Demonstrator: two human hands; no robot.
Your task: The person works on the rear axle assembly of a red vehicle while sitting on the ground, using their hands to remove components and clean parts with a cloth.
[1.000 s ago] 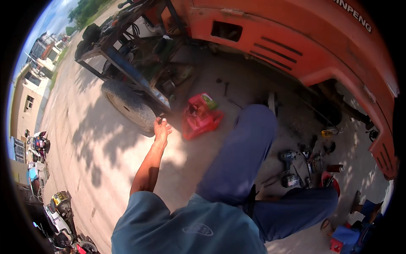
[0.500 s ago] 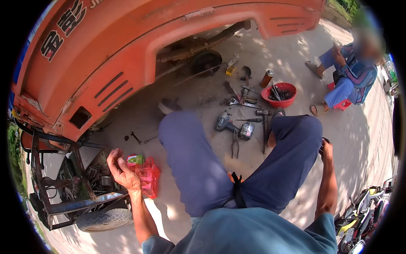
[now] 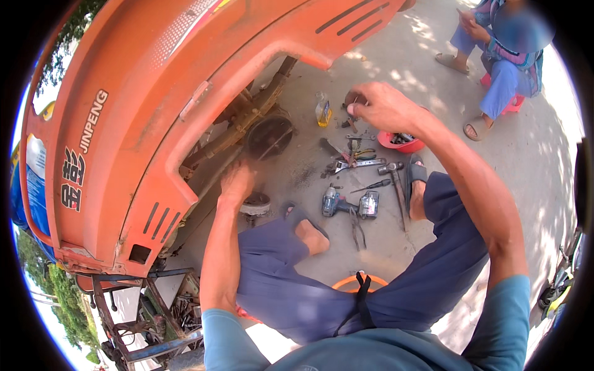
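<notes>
Bright daylight, broken by dappled shade.
Sun spots fleck the concrete (image 3: 433, 68) at 1 o'clock; glare bleaches it toward 3. Shadow pools beneath the orange vehicle (image 3: 145, 123) at 10. The left hand (image 3: 238, 180), near 9, looks softly blurred; fisheye bends edges toward a black rim.

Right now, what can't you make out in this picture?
In the head view:
- Left hand: blurred, so its contact is unclear.
- Right hand: its fingers hide whether it holds anything.
- Red bowl: partly behind the right wrist.
- Orange panel: cut off by the top edge.
</notes>
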